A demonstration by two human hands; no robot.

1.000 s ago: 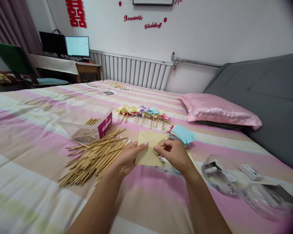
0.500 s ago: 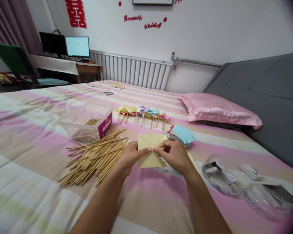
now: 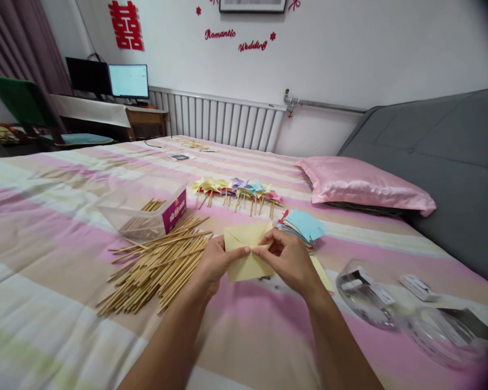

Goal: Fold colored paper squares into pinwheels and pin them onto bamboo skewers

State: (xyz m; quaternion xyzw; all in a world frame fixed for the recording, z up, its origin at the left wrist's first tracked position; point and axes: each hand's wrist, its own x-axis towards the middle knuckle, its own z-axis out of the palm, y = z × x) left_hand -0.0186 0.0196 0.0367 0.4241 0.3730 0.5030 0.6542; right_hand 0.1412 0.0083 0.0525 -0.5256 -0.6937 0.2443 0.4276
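Observation:
My left hand [image 3: 214, 261] and my right hand [image 3: 289, 259] both pinch a pale yellow paper square [image 3: 244, 250] just above the striped bedspread [image 3: 65, 216]. Their thumbs meet near the paper's middle, and flaps of the sheet are folded inward. A heap of wooden sticks [image 3: 156, 262] lies left of my left hand. Behind my right hand sits a stack of coloured paper squares [image 3: 303, 225], light blue on top. A row of finished paper pinwheels on sticks [image 3: 238, 190] lies farther back.
A clear plastic box [image 3: 146, 208] with sticks stands behind the stick heap. Clear round containers [image 3: 364, 290] and small white packets [image 3: 418, 287] lie at the right. A pink pillow [image 3: 361, 187] rests against a grey headboard [image 3: 443, 151]. A desk with monitors [image 3: 109, 81] stands far left.
The paper has turned a little and shifted left between my hands. My thumbs have drawn together at its middle, pressing a flap inward. The view has dropped slightly.

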